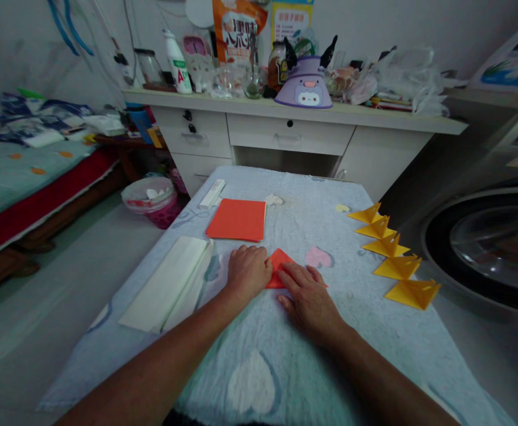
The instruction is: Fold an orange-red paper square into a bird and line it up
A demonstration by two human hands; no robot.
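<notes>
A small folded sheet of red-orange origami paper (279, 260) lies on the cloth-covered table, its peak pointing away from me. My left hand (248, 271) is closed at the paper's left corner, fingers curled and thumb side against it. Across the paper's right part rests my right hand (307, 293), its fingers stretched out flat and covering some of the sheet. Just beyond my left hand sits a stack of square red-orange paper (236, 219). Several folded yellow paper pieces (398, 267) stand in a row along the table's right side.
A folded whitish packet (165, 287) lies left of my left arm, and a slim white box (212, 194) is behind it. Beyond the table stands a white cabinet (259, 133) with bottles and bags on top. A bin (152, 198) is left; a washing machine (485, 236) is right.
</notes>
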